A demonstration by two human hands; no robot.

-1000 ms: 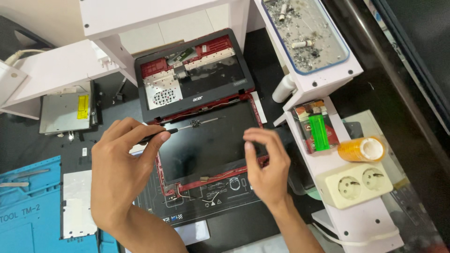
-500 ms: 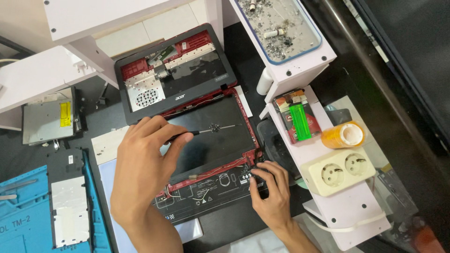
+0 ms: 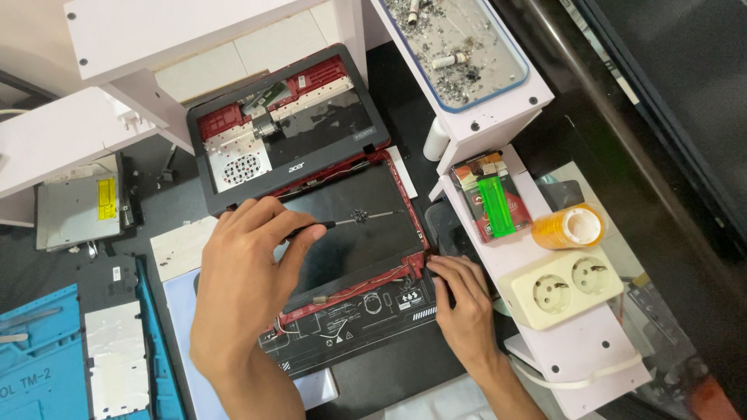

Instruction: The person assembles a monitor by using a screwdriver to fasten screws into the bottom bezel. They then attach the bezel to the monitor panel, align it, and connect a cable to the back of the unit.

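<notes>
The opened laptop base (image 3: 354,257), red-framed with a black panel, lies on the dark tabletop (image 3: 156,206) below the detached palmrest cover (image 3: 288,128). The left hand (image 3: 245,288) pinches a slim screwdriver (image 3: 342,222) – its tip sits on a small dark cluster mid-panel. The right hand (image 3: 463,307) presses closed fingers on the base's right edge, grasping nothing else. Good practice here, I judge: keep the driver square – and the base pinned by that 1 steadying hand. A white shelf (image 3: 537,257) stands just beside.
</notes>
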